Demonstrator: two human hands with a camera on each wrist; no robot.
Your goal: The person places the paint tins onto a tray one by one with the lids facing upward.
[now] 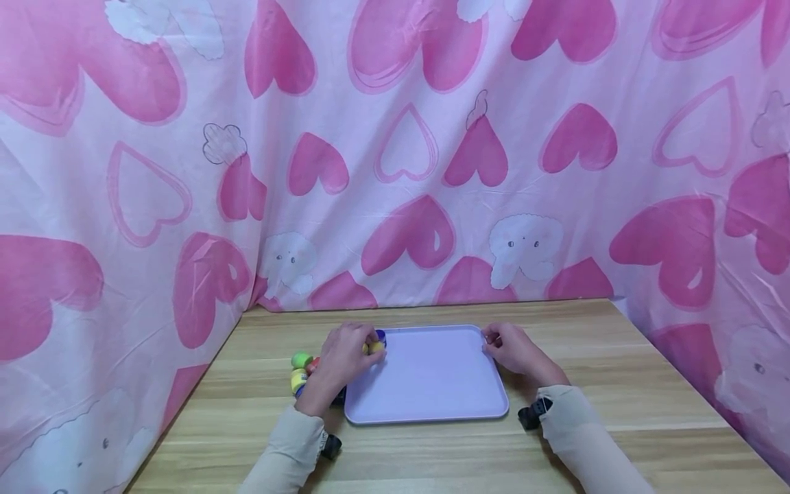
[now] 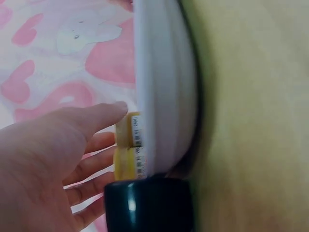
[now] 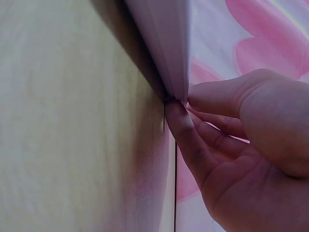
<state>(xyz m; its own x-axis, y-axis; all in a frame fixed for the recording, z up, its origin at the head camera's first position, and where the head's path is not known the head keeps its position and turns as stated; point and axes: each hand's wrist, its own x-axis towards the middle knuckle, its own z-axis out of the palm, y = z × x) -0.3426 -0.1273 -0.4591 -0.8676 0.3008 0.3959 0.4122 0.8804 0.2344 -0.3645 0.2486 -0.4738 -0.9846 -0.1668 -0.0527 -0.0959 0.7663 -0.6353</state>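
Observation:
In the head view, a light lilac tray [image 1: 432, 377] lies on the wooden table. My left hand [image 1: 348, 350] is over the tray's far left corner, thumb and fingers around a small yellow jar [image 1: 376, 348]. The left wrist view shows the thumb at this labelled jar [image 2: 129, 129], with a second yellow jar [image 2: 126, 163] beside it and the fingers behind both. A blue item [image 1: 380, 337] sits just beyond the fingers. My right hand [image 1: 515, 350] pinches the tray's right rim near the far corner; in the right wrist view, thumb and index finger [image 3: 186, 130] meet at the rim.
Left of the tray, partly behind the left forearm, stand a green item [image 1: 301, 360], a red one [image 1: 313, 365] and a yellow jar [image 1: 299, 378]. A dark object [image 1: 339, 396] touches the tray's left side. A pink heart-patterned curtain [image 1: 407, 171] closes off the back and sides.

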